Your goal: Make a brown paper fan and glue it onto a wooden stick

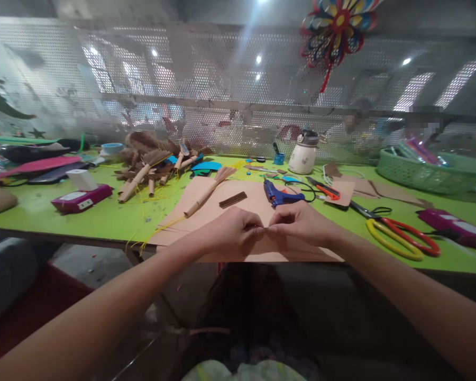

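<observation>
My left hand and my right hand meet fingertip to fingertip over the brown paper sheets at the table's front edge. Both are closed in a pinch; whatever lies between the fingers is too small to make out. Just beyond them is a dark brown ridged strip. A blue glue gun lies on its side behind my right hand. Left of the strip rests a rolled paper stick with a fringed end and yellow string.
Scissors with red and yellow handles lie at right, near a purple power strip and green basket. A white jug stands behind. Several rolled sticks are heaped at left, beside another purple power strip.
</observation>
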Motion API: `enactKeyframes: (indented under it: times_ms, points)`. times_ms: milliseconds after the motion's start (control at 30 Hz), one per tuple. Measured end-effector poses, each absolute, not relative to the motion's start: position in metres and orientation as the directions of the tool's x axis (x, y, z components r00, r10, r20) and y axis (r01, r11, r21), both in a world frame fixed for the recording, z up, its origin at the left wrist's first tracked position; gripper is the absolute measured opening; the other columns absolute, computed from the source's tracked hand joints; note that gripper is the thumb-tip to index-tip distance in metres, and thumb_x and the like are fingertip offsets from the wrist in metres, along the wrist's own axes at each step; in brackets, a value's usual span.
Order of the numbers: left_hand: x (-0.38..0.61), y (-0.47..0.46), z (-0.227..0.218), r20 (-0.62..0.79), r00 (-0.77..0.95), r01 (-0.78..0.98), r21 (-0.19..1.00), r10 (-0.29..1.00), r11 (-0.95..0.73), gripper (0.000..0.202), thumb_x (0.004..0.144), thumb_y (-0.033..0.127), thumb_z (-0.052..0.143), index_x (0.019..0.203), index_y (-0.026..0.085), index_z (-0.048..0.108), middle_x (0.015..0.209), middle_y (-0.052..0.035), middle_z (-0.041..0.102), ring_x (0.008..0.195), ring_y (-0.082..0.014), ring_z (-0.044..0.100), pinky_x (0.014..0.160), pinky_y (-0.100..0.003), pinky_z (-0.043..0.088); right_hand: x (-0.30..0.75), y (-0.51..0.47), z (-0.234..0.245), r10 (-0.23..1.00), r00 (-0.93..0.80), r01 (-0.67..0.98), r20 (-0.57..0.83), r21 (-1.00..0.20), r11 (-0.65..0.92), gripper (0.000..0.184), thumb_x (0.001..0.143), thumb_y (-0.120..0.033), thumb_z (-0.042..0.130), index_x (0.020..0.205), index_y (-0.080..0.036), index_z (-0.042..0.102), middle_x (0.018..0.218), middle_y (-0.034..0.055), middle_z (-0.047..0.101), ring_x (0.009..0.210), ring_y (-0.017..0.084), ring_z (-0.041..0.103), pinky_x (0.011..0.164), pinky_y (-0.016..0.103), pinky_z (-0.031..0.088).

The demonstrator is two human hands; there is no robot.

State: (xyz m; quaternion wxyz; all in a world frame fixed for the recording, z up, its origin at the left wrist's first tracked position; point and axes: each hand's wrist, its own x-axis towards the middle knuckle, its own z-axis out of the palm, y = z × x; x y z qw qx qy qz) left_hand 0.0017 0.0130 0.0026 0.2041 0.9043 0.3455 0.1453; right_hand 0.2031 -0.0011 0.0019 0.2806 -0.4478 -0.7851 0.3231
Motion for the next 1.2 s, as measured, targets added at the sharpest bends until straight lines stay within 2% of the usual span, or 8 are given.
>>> enactKeyframes:
  times_ms: [100, 233, 400, 500, 667, 867, 1067, 1200]
  points:
    - [0.002, 0.015, 0.001, 0.137, 0.716, 0.558, 0.477, 0.684, -0.679, 0.030, 0.084, 0.034, 0.043, 0.079, 0.015, 0.067, 0.061, 0.0002, 0.060, 0.055, -0.0105, 0.048, 0.050, -0.021, 0.029, 0.204, 0.000, 0.000, 0.876, -0.435, 0.552, 0.208, -0.707, 0.442, 0.012, 0.072, -0.025, 0.060, 0.067, -0.014, 0.063, 0.066, 0.0016, 0.061, 0.063, 0.013, 0.053, 0.058, 0.024, 0.041]
    - [0.002, 0.017, -0.001, 0.144, 0.701, 0.519, 0.569, 0.698, -0.638, 0.028, 0.083, 0.031, 0.044, 0.077, 0.015, 0.066, 0.065, 0.0006, 0.061, 0.060, -0.0110, 0.049, 0.054, -0.021, 0.033, 0.205, 0.002, -0.002, 0.858, -0.447, 0.576, 0.255, -0.652, 0.493, 0.010, 0.072, -0.023, 0.059, 0.069, -0.015, 0.064, 0.067, 0.0016, 0.061, 0.064, 0.013, 0.053, 0.058, 0.024, 0.041]
    - [0.002, 0.019, -0.002, 0.172, 0.707, 0.439, 0.654, 0.686, -0.616, 0.027, 0.083, 0.029, 0.044, 0.080, 0.014, 0.066, 0.075, -0.0016, 0.064, 0.068, -0.0124, 0.053, 0.062, -0.022, 0.039, 0.210, 0.007, -0.003, 0.875, -0.459, 0.518, 0.152, -0.755, 0.403, 0.014, 0.072, -0.028, 0.062, 0.069, -0.015, 0.065, 0.066, 0.0019, 0.063, 0.064, 0.014, 0.055, 0.059, 0.024, 0.042]
    - [0.000, 0.022, -0.002, 0.217, 0.718, 0.404, 0.644, 0.661, -0.650, 0.024, 0.080, 0.028, 0.048, 0.079, 0.013, 0.067, 0.078, -0.0031, 0.063, 0.074, -0.0136, 0.055, 0.067, -0.023, 0.041, 0.212, 0.006, -0.004, 0.891, -0.427, 0.471, 0.153, -0.804, 0.363, 0.014, 0.070, -0.028, 0.063, 0.067, -0.014, 0.064, 0.061, 0.0010, 0.062, 0.060, 0.013, 0.054, 0.057, 0.024, 0.042]
    - [-0.007, 0.024, -0.001, 0.154, 0.679, 0.468, 0.663, 0.718, -0.584, 0.021, 0.077, 0.028, 0.051, 0.075, 0.014, 0.067, 0.076, -0.0028, 0.062, 0.073, -0.0144, 0.055, 0.064, -0.023, 0.041, 0.210, 0.004, -0.007, 0.925, -0.331, 0.489, 0.188, -0.804, 0.338, 0.015, 0.066, -0.028, 0.067, 0.061, -0.014, 0.063, 0.060, 0.0011, 0.060, 0.059, 0.013, 0.053, 0.054, 0.023, 0.041]
    - [-0.008, 0.026, -0.001, 0.138, 0.680, 0.477, 0.663, 0.720, -0.577, 0.021, 0.076, 0.029, 0.052, 0.076, 0.015, 0.067, 0.075, -0.0030, 0.063, 0.072, -0.0147, 0.056, 0.063, -0.023, 0.042, 0.209, 0.007, -0.012, 0.940, -0.284, 0.530, 0.190, -0.786, 0.319, 0.015, 0.065, -0.027, 0.067, 0.059, -0.014, 0.060, 0.058, 0.0005, 0.059, 0.056, 0.012, 0.051, 0.051, 0.023, 0.038]
    - [-0.013, 0.027, -0.003, 0.078, 0.645, 0.518, 0.687, 0.761, -0.510, 0.020, 0.075, 0.030, 0.053, 0.079, 0.016, 0.067, 0.070, -0.0016, 0.064, 0.067, -0.0143, 0.055, 0.059, -0.024, 0.041, 0.220, 0.011, -0.007, 0.893, -0.418, 0.492, 0.167, -0.784, 0.377, 0.015, 0.068, -0.029, 0.064, 0.066, -0.014, 0.065, 0.063, 0.0009, 0.062, 0.062, 0.013, 0.054, 0.059, 0.024, 0.041]
    - [-0.019, 0.030, -0.004, 0.073, 0.658, 0.520, 0.675, 0.749, -0.522, 0.019, 0.074, 0.029, 0.054, 0.079, 0.016, 0.067, 0.073, -0.0018, 0.065, 0.069, -0.0147, 0.056, 0.061, -0.024, 0.041, 0.223, 0.011, -0.005, 0.887, -0.443, 0.519, 0.130, -0.769, 0.372, 0.017, 0.070, -0.030, 0.062, 0.070, -0.014, 0.065, 0.065, 0.0008, 0.062, 0.064, 0.013, 0.054, 0.060, 0.025, 0.041]
